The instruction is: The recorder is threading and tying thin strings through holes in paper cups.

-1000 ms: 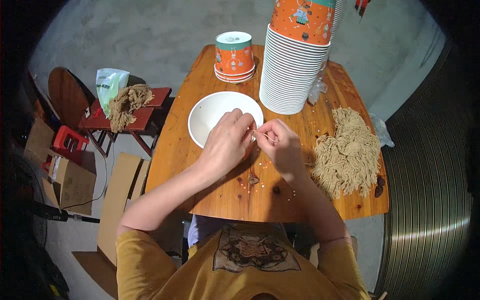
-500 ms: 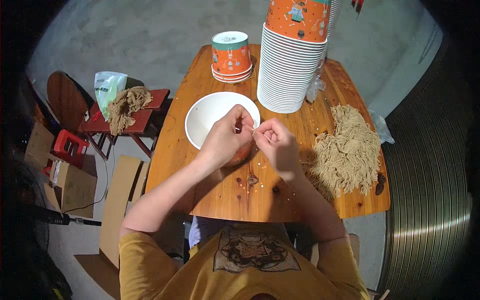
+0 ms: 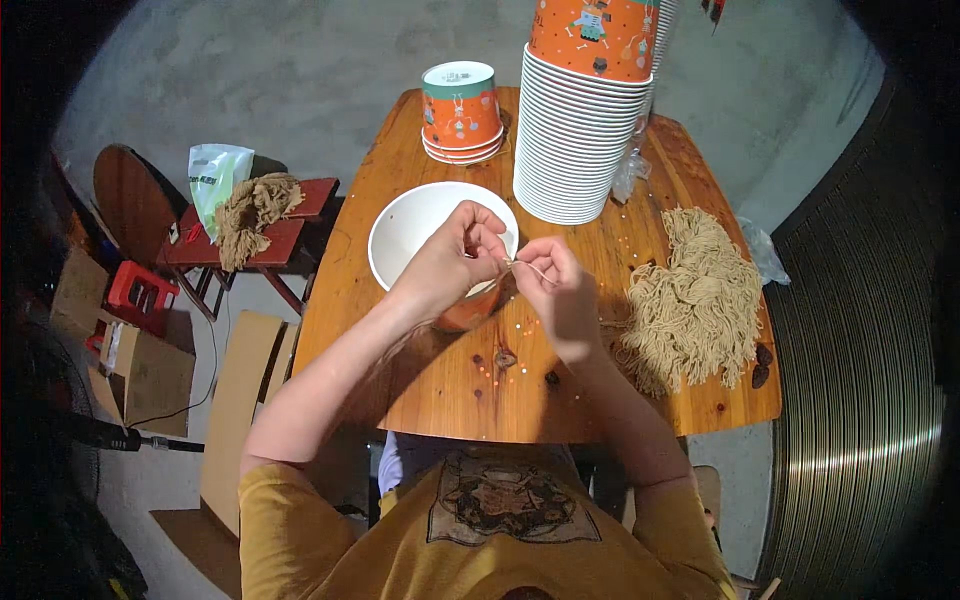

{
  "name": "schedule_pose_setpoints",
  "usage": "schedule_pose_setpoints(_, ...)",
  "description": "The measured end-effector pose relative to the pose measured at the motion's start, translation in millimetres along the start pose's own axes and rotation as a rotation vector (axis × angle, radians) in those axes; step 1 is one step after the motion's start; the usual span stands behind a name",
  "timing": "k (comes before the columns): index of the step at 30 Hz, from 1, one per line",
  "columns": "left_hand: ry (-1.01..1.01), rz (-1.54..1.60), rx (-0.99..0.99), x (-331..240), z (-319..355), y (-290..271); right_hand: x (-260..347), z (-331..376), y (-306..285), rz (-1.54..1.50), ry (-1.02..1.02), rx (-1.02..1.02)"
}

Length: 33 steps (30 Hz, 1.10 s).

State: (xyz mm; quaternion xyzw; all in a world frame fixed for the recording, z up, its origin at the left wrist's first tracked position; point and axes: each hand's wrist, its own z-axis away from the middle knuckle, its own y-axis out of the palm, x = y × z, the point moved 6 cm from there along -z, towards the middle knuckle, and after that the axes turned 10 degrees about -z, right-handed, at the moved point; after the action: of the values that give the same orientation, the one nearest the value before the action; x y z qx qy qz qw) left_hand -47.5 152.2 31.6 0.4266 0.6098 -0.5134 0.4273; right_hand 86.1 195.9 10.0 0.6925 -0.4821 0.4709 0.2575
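An orange paper bucket (image 3: 402, 230) with a white inside stands on the wooden table in front of me, its mouth tilted toward me. My left hand (image 3: 447, 262) reaches over its near right rim, thumb and fingers pinched together at the edge. Just right of the rim, my right hand (image 3: 556, 300) is closed with the fingertips meeting those of the left. A thin pale string (image 3: 541, 272) runs between both sets of fingertips, by the bucket's rim. Fingers cover the spot where string and rim meet, so whether they are joined cannot be seen.
A tall stack of nested paper buckets (image 3: 572, 140) rises behind my right hand. A short upturned stack (image 3: 460, 112) stands farther left. Beige strings (image 3: 698, 305) lie heaped at the right of the wooden table (image 3: 440, 405). A red bench (image 3: 290, 240) holds more strings and a bag.
My hands stay close together at the rim, with small shifts of the fingertips. My right hand's fingers have opened out slightly around the string.
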Motion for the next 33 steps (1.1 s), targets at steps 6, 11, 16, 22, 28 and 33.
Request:
schedule_pose_setpoints(6,-0.043,0.006,0.027,4,-2,1,28,-2,-3,0.208,-0.3,-0.003)
schedule_pose_setpoints(11,-0.037,-0.118,-0.006,0,0,1,28,-6,-4,0.198,-0.293,0.054)
schedule_pose_setpoints(16,-0.012,-0.132,0.017,-5,2,2,12,-12,-5,0.09,-0.151,0.11)
schedule_pose_setpoints(22,-0.085,-0.021,0.058,1,-2,0,7,-8,-4,-0.056,-0.003,0.124)
schedule_pose_setpoints(28,-0.136,-0.041,0.051,1,-2,0,33,-1,-5,0.496,-0.48,0.117)
schedule_pose_setpoints(33,-0.143,-0.066,0.054,4,-2,-2,42,1,1,0.755,-0.679,0.191)
